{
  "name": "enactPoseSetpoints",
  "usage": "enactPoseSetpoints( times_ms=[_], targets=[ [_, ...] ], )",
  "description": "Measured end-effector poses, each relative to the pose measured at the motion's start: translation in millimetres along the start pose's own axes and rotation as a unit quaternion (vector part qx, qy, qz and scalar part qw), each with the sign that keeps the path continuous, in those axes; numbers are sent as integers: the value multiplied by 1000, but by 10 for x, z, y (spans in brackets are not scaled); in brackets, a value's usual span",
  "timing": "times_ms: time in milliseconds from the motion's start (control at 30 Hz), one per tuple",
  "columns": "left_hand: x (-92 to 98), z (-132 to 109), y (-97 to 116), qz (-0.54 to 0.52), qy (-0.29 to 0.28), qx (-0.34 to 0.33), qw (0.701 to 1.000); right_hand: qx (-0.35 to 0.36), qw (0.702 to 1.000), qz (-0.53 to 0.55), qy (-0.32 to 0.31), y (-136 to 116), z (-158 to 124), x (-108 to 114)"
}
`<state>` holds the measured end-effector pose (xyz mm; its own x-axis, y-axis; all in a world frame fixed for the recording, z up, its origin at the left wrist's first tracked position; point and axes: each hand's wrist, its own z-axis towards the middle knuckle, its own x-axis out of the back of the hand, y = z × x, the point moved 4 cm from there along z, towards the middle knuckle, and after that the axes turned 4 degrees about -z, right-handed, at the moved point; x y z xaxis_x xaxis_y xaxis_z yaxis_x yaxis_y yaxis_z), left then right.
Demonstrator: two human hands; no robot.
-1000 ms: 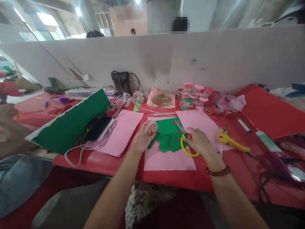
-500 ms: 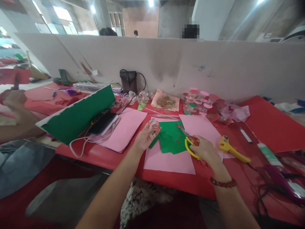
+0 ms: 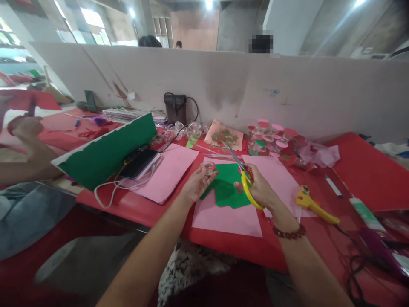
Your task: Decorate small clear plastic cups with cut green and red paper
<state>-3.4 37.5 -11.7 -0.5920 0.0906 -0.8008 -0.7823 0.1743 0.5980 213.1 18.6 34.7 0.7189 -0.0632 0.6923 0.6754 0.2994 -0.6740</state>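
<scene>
My left hand [image 3: 198, 183] holds a small clear plastic cup [image 3: 209, 167] with a red rim between thumb and fingers. Yellow-handled scissors [image 3: 248, 192] are in my right hand [image 3: 259, 185], their blades angled up and away to the left. Under and between both hands lies a green sheet [image 3: 227, 192] with small red scraps on it, over a pink sheet [image 3: 223, 221]. Another pink sheet [image 3: 281, 175] lies beneath my right hand's far side.
A yellow glue gun [image 3: 315, 207] and a white marker [image 3: 333, 186] lie at right. Plastic cups with coloured discs [image 3: 281, 144] stand behind. At left are a green board [image 3: 108, 153], a phone [image 3: 140, 163] and a black bag [image 3: 175, 108]. Another person's hand [image 3: 28, 128] shows far left.
My right hand has moved left and the scissors have swung upward, their blades lifting off the green sheet. The cup in my left hand is slightly turned. The view has shifted a little.
</scene>
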Motion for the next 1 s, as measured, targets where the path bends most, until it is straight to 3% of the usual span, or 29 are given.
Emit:
enactPoseSetpoints(
  times_ms=[100,233,333,467,733,1000],
  targets=[
    [-26,-36,11,14,-9,-25,1000,13,997,-59,52,-120,78,-94],
    [-31,-69,-15,45,-6,-19,999,38,979,-169,112,-194,-38,-188],
    [-33,-69,-48,76,2,-15,997,54,969,-221,100,-190,-134,-234],
    [-50,-67,-85,127,6,-28,991,57,975,-203,65,-159,-160,-298],
    [-65,-42,-58,255,26,-121,959,47,973,-227,18,-197,-183,-416],
    [-108,-94,-22,234,13,-122,964,50,978,-204,10,-174,-180,-441]
  ],
)
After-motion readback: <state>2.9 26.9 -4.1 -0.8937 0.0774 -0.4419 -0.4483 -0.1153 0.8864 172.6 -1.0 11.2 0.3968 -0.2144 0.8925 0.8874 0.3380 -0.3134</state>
